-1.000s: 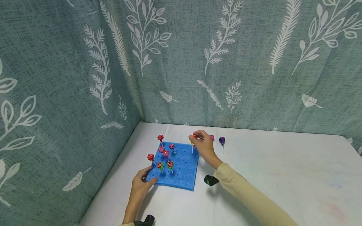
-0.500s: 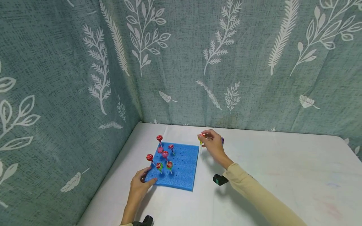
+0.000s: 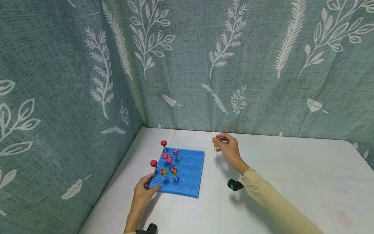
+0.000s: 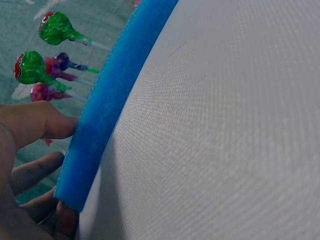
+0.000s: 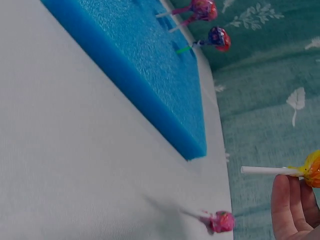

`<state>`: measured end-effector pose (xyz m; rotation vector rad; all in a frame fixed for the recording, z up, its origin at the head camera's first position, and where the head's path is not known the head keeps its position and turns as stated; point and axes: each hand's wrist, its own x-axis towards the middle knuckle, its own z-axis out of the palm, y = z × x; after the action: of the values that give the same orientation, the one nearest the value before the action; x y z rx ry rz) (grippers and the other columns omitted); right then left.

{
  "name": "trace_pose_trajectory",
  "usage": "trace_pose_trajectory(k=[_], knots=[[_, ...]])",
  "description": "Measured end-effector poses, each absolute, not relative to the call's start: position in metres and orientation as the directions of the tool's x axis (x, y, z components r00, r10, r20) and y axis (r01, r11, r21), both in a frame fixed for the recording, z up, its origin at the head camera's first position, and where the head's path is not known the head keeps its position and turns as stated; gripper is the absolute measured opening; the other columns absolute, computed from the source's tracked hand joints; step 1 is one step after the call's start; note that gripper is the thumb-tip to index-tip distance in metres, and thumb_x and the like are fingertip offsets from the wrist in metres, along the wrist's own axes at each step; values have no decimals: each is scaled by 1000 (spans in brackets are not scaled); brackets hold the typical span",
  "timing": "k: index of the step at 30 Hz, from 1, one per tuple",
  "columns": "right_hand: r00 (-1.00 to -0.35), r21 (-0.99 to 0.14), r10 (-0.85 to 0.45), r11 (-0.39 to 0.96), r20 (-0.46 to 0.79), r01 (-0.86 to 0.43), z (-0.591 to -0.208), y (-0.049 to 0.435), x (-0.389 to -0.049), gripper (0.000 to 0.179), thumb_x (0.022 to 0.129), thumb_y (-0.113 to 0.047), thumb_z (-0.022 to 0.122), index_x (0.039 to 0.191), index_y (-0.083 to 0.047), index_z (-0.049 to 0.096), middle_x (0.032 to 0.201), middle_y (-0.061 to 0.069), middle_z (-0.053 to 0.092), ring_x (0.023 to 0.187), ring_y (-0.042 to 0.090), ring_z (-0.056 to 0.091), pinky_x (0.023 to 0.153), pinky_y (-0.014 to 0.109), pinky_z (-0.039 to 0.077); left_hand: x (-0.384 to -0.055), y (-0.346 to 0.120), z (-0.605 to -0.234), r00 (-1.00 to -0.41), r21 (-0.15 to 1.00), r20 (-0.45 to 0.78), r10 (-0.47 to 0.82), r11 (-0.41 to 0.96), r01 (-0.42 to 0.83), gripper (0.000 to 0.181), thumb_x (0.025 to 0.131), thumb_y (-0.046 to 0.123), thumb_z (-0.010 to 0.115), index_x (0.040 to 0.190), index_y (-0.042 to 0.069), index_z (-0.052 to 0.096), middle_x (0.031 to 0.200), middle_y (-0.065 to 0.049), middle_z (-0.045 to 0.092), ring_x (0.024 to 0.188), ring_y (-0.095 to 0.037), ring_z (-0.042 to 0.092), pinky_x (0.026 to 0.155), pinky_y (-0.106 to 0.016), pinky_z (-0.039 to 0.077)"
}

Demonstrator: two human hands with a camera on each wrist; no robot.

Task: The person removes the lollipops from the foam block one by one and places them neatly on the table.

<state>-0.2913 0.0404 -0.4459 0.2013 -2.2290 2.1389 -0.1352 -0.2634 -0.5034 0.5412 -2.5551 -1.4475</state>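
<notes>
Head, lollipop (image 3: 215, 146): yellow-wrapped, near upright, white stick (image 3: 215, 153) toward six o'clock, at the foam's (image 3: 189, 174) two o'clock; right hand (image 3: 230, 150) pinches it.
Left wrist, left hand (image 4: 27, 177): thumb and fingers apart, gripping foam corner.
Right wrist, stick: toward nine o'clock; fingers side by side beneath.

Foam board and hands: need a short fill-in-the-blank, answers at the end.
1. The left hand grips the foam board, which is ____.
2. The right hand holds a yellow-wrapped lollipop whose stick is ____.
3. In the right wrist view, the loose lollipop on the table is ____.

Missing words: blue; white; pink.
</notes>
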Motion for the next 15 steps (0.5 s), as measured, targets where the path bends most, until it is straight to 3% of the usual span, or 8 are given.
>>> trace_pose_trajectory(k=[6,15], knots=[[-993,-994,-51,42,103,-105,-449,52,-294,34,86,-25,69,109,0,61,98,14,60,79,27,65,65,30,56,-134,-263,-502,-918,853,-65,-391,455,-254,55,79,12,73,131,5,54,130,-18,49,115,-35,47,98,-49,42],[-998,-994,7,86,66,-65,-454,68,-300,33,86,-23,70,107,1,61,94,13,60,67,17,61,61,29,56,-136,-262,-502,-919,855,-61,-389,455,-250,55,79,12,74,130,5,55,129,-18,49,115,-35,47,98,-49,41]])
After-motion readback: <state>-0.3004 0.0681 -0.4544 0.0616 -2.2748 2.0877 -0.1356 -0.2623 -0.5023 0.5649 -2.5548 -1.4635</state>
